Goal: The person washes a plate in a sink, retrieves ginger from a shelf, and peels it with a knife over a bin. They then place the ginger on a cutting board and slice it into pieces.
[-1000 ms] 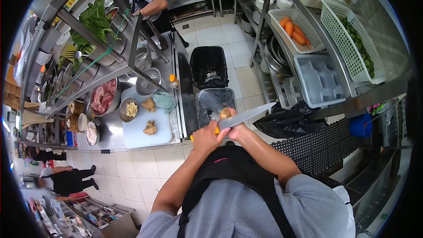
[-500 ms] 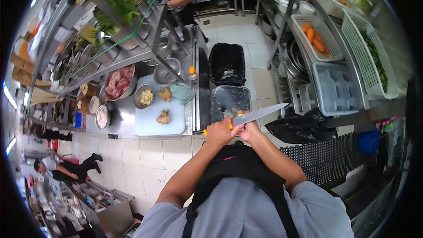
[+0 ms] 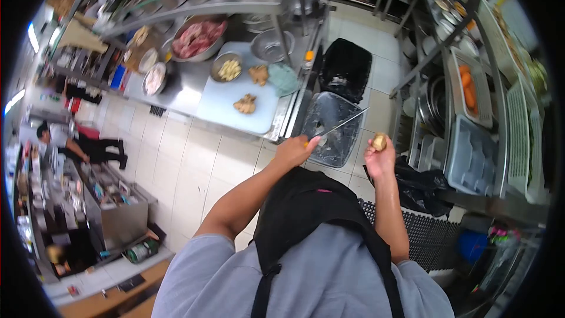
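Note:
My left hand (image 3: 292, 152) grips a knife (image 3: 341, 123) by its orange handle, and the blade points up and right over a bin lined with clear plastic (image 3: 332, 132). To the right of the blade and apart from it, my right hand (image 3: 379, 162) holds up a small piece of ginger (image 3: 379, 141). On the steel counter to the left, a white cutting board (image 3: 226, 109) carries two more ginger pieces (image 3: 245, 104). A steel bowl of peeled ginger (image 3: 228, 69) stands just beyond the board.
A black-lined bin (image 3: 347, 68) stands behind the clear one. A bowl of raw meat (image 3: 197, 38) and a green cloth (image 3: 284, 78) are on the counter. Right: shelves with a carrot basket (image 3: 471, 88), a grey tub (image 3: 477, 153), a black bag (image 3: 421, 188). Another person (image 3: 76, 144) bends at far left.
My hands have parted: the right hand has carried the ginger off to the right, away from the blade. The knife has tipped down over the clear bin. My view has swung left.

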A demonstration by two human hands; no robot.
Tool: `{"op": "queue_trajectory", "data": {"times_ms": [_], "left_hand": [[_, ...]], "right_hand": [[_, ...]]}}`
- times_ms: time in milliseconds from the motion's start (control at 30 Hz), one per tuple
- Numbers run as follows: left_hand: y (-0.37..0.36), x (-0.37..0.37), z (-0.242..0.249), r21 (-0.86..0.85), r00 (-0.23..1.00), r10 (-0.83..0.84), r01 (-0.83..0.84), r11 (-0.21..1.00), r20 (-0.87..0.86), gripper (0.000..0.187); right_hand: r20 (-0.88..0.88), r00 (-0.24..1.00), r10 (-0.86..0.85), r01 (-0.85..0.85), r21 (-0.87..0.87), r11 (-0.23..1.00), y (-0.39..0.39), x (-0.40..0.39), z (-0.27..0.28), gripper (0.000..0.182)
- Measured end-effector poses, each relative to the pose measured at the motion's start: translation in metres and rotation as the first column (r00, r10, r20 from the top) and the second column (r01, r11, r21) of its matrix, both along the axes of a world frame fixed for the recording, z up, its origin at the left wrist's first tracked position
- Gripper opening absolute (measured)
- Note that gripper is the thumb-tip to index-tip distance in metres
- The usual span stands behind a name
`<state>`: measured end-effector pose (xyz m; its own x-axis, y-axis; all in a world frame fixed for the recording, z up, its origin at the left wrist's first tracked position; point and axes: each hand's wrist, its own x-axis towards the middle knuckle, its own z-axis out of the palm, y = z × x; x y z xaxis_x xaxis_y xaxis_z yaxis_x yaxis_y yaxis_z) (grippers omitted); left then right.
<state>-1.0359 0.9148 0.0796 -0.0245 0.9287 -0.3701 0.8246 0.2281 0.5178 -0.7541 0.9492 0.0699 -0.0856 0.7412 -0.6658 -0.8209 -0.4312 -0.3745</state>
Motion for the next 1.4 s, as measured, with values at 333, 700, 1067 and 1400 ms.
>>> {"op": "queue_trajectory", "data": {"times_ms": [333,700,1067,1400], "left_hand": [[-0.003,0.019,0.013,0.060,0.976,0.052,-0.066,0.996,0.211,0.074],[-0.009,0.020,0.020,0.216,0.937,0.117,-0.195,0.957,0.330,0.057],[-0.004,0.041,0.061,0.404,0.992,-0.122,0.103,0.909,0.021,0.050],[0.011,0.037,0.027,0.365,0.990,-0.115,0.137,0.921,-0.081,0.061]], "right_hand": [[-0.060,0.958,0.279,-0.282,-0.044,0.959,0.001,-0.029,-0.009,0.033],[0.068,0.969,0.239,-0.240,0.012,0.971,0.023,-0.088,0.001,0.045],[0.121,0.985,0.123,-0.130,0.052,0.990,0.012,-0.107,-0.008,0.047],[0.211,0.968,0.137,-0.162,0.105,0.981,0.000,-0.084,0.020,0.033]]}}
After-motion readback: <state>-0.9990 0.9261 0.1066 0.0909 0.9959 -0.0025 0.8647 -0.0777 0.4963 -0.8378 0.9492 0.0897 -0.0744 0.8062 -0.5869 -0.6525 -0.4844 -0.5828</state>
